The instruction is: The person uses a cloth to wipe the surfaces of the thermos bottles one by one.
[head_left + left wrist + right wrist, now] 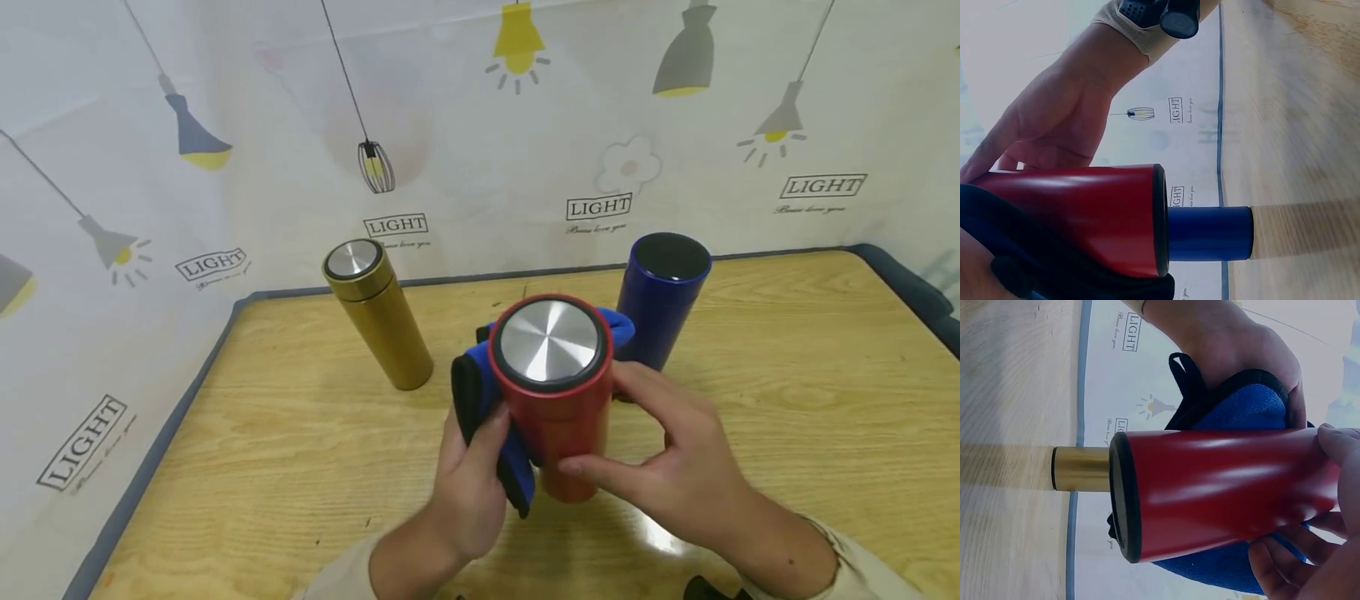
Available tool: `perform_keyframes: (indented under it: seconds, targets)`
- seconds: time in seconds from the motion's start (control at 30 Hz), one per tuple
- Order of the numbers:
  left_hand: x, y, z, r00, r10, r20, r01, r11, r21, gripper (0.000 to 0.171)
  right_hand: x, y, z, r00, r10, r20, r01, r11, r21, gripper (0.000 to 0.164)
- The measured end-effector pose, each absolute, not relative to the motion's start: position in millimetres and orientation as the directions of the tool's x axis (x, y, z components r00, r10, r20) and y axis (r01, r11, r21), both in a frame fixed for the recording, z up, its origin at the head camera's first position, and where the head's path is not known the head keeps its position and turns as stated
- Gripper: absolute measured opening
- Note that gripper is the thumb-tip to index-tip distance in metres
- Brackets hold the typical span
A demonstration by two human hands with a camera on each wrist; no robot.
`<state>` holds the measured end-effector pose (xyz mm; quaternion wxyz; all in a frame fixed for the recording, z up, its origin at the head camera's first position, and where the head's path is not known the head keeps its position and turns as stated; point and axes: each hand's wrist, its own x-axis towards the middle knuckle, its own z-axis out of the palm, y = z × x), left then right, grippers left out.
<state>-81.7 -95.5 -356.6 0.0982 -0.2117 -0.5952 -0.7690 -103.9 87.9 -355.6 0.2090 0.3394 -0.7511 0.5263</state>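
Note:
A red vacuum flask (562,425) with a brushed-steel lid top and black rim is held up over the table, tilted in the head view. My left hand (472,492) grips a blue cloth (487,383) with black edging against the flask's left side. In the right wrist view the cloth (1235,415) wraps behind the flask, and a black loop (1185,375) sticks out from it. My right hand (686,471) holds the flask's right side, thumb across the front; its other fingers are partly hidden in the head view.
A gold flask (386,325) stands on the wooden table (262,450) at the back left. Behind the red flask, to the right, stands a dark blue flask (660,308). A pale curtain (465,108) printed with lamps hangs along the table's back and left edges.

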Motion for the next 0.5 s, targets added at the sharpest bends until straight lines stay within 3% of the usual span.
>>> perform_keyframes:
  seconds: [0.23, 0.5]
  targets:
    - [-82.6, -94.8, -356.8, -0.867, 0.109, 0.487, 0.445, -0.274, 0.853, 0.042, -106.4, 87.8, -358.4, -0.635, -0.259, 0.727, -0.771, 0.167, -0.614, 0.064]
    - [-83.5, -95.7, -357.6, -0.877, 0.115, 0.467, 0.422, -0.283, 0.861, 0.041, -105.0, 88.9, -354.9, -0.677, -0.294, 0.675, -0.735, 0.215, -0.643, 0.067]
